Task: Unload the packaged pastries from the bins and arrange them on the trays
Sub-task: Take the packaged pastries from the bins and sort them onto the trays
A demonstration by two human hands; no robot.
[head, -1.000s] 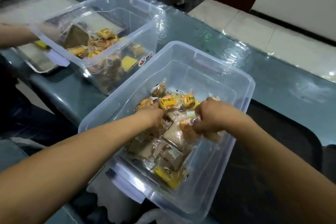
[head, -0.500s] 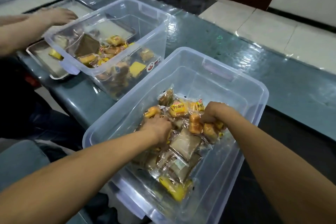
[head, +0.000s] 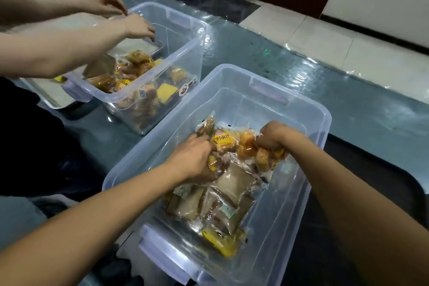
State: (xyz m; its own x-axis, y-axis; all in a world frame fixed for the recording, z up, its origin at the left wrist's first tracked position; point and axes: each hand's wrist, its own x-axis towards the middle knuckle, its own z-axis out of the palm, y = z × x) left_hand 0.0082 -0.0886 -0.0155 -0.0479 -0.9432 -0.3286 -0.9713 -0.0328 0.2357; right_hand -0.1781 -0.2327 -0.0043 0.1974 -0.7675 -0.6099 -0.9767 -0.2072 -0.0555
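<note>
A long grey-green table [head: 290, 69] under glossy clear film runs from 10 o'clock to 3 o'clock across the view. On it, at 5 o'clock from centre, stands the near clear plastic bin [head: 308, 183], with a dark tray [head: 394, 183] just beside it at 3 o'clock. A second clear bin [head: 185, 37] sits at 10 o'clock from the near one, apart from it, and a metal tray [head: 48, 93] lies against its far-left side at 9 o'clock. The near bin holds a heap of packaged pastries [head: 232, 183]: flat brown packets in the middle, a yellow packet [head: 219, 242] toward 6 o'clock, and a yellow-labelled bun packet [head: 224, 140] at 12 o'clock of the heap. The far bin has its own pile of wrapped buns [head: 137, 60]. Another person's two hands [head: 137, 26] reach over the far bin at 10 o'clock. The right hand [head: 274, 134] is inside the near bin at the heap's 1 o'clock, fingers curled tight round a bunch of small golden bun packets [head: 260, 157], which hang just below the fist. The left hand [head: 193, 158] is at the heap's 10 o'clock, fingers bent down into the packets; what they have hold of cannot be told.
</note>
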